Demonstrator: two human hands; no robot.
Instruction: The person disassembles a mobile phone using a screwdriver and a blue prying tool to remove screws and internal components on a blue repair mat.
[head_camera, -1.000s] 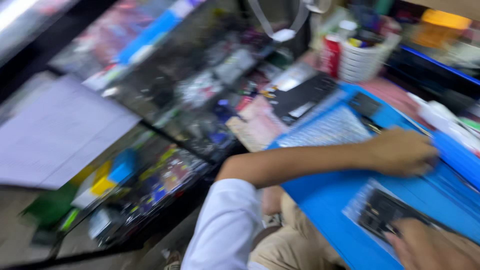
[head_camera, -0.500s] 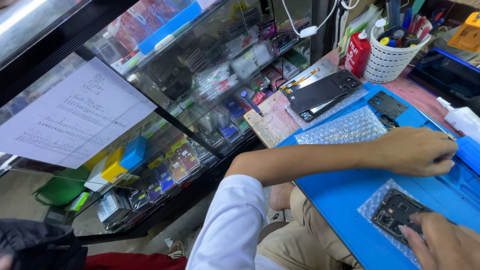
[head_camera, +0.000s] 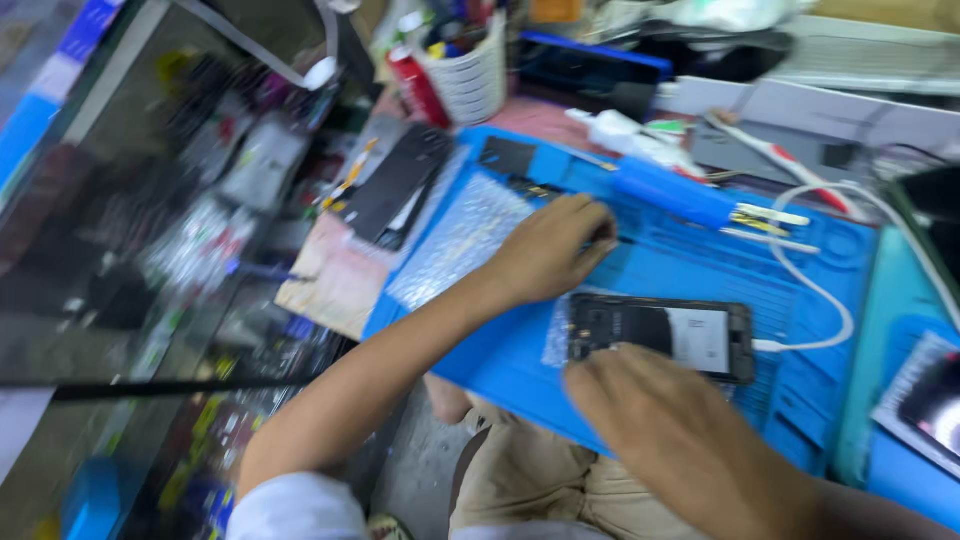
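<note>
**Opened phone on the blue mat, both hands at work**

An opened phone lies on a blue work mat at centre frame, partly on a piece of bubble wrap. The right hand, lower centre, rests its fingers on the phone's near edge. The left hand, just above the phone, is curled, fingertips on the mat; whether it pinches anything cannot be told. A white cable runs to the phone's right end. A white cup of tools stands at the top.

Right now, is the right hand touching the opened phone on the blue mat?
Touching. Head view: right hand overlaps the near edge of the opened phone, fingers on its frame, though blurred; no gap visible.
</note>
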